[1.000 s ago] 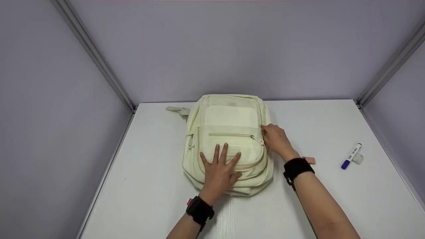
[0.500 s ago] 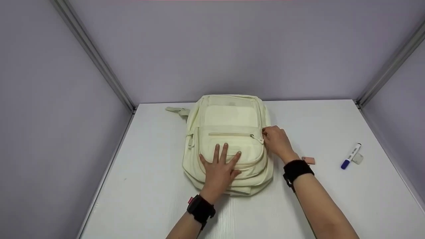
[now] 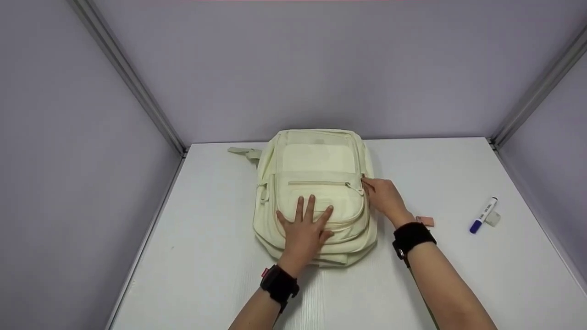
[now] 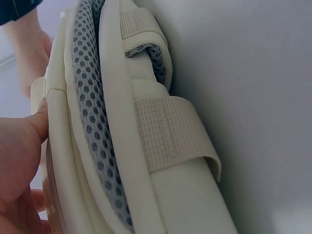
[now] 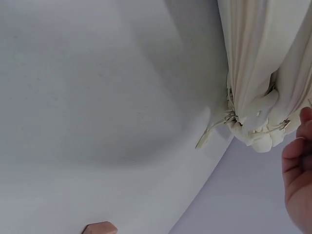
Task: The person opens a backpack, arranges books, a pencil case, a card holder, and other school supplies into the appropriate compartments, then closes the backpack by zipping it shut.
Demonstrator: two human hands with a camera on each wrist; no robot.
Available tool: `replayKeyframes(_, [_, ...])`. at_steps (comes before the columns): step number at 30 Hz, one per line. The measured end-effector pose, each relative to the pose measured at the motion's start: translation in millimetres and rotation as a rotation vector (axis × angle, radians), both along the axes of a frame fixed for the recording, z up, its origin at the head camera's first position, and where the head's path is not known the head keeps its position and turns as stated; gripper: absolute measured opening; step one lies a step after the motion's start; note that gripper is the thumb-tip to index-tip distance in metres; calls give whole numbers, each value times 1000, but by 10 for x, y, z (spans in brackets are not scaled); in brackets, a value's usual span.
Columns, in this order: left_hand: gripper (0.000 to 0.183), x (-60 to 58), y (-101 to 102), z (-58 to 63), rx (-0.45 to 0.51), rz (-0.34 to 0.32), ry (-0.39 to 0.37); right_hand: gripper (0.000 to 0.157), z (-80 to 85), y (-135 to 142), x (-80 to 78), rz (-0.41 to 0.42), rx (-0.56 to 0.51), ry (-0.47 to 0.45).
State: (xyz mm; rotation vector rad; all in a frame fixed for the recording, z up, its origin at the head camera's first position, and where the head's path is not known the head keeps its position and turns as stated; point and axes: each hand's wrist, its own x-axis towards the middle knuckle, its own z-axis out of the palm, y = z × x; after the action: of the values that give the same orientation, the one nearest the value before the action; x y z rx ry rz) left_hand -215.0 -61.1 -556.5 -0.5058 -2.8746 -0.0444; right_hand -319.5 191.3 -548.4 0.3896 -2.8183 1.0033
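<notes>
A cream backpack (image 3: 318,158) lies on its back on the white table (image 3: 211,220), front pockets facing up. My left hand (image 3: 302,238) rests on the lower front pocket with its fingers spread. At the bag's right edge, my right hand (image 3: 384,197) pinches a zipper pull by the upper end of a front pocket; the fingers mostly hide it. Another zipper pull (image 3: 355,188) hangs from the short front zipper nearby. In the left wrist view, the bag's grey mesh padding (image 4: 92,92) and a webbing loop (image 4: 170,131) show. The right wrist view catches only part of the right hand.
A white marker (image 3: 486,211) with a blue cap lies at the right, touching a small pale block (image 3: 493,219). Closer to the right wrist is a small pink block (image 3: 425,222). A strap (image 3: 245,152) sticks out at the bag's upper left. Grey panels (image 3: 293,68) enclose the table.
My right hand has shifted slightly down along the bag's right edge. The left hand stays on the front pocket; the bag looks nearly unmoved.
</notes>
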Motion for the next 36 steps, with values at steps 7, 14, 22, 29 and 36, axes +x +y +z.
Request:
replayKeyframes(7, [61,7,3,-28,19,-2,49,26,-39,43,130,2,-28,14])
replayKeyframes(14, [59,1,18,-27,18,8,83,30,18,67,261,19,-41,-81])
replayKeyframes(22, [59,-146,70,25,7,45,25,36,110,43,162,47,4,-134])
replayKeyframes(29, [60,-204,105,51,-41,62,-28,34,81,18,192,15,30,-104])
replayKeyframes(36, [61,-205,74,56,-43,55,-3,29,166,-10,417,19,26,-110])
